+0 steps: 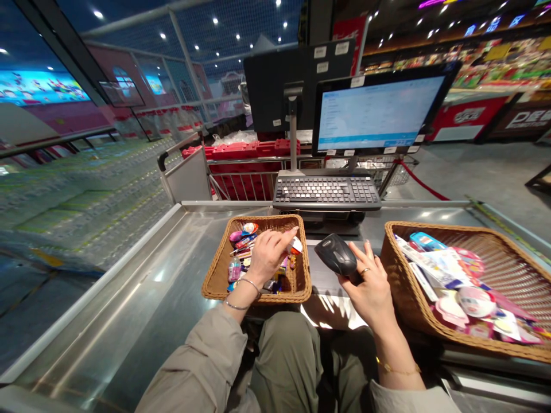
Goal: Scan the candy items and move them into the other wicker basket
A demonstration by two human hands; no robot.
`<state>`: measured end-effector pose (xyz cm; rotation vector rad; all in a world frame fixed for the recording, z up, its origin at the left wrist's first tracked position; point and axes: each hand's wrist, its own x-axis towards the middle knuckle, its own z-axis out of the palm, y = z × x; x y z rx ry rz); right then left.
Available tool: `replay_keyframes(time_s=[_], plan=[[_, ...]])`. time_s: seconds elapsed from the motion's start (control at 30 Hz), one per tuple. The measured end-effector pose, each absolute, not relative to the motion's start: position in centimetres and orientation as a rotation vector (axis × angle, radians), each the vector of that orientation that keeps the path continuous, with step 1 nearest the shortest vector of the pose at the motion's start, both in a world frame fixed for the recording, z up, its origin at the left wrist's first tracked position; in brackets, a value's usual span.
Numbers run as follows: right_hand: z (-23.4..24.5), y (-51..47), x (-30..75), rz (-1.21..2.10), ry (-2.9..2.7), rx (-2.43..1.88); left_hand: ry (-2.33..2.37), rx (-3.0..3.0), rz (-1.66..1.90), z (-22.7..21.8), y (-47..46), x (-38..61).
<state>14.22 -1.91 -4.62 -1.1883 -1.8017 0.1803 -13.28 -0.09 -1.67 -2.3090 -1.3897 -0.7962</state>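
My left hand (270, 252) is over a small wicker basket (207, 282), with the thumb stretched out to the right and the other fingers bent down toward the contents. Their tips are partly hidden; I see nothing held in them. Small packaged items fill the basket, among them a little pink-capped bottle (235, 268) and a white and red egg-shaped piece (295, 245) beside my thumb. My right hand (371, 284) holds a black barcode scanner (336, 254), its head tilted left toward the basket. The scanner's handle is mostly hidden by the hand.
A larger wicker basket (390, 252) of packaged goods stands at the right on the metal counter (142, 298). Behind are a keyboard (327, 189), a lit monitor (379, 112) and a second screen's dark back (267, 86). A cart with red crates (245, 172) stands beyond the counter.
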Motion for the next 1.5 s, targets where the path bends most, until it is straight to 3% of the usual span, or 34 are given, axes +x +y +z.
replay_keyframes(time_s=[1.0, 1.5], plan=[[-4.7, -2.0, 14.4, 0.176, -1.8, -1.18, -1.369, -2.222, -0.811, -3.7, 0.1, -13.4], [-4.9, -1.9, 14.5, 0.164, -1.797, -1.175, -1.491, -2.431, -1.103, -3.2, 0.0, -13.1]])
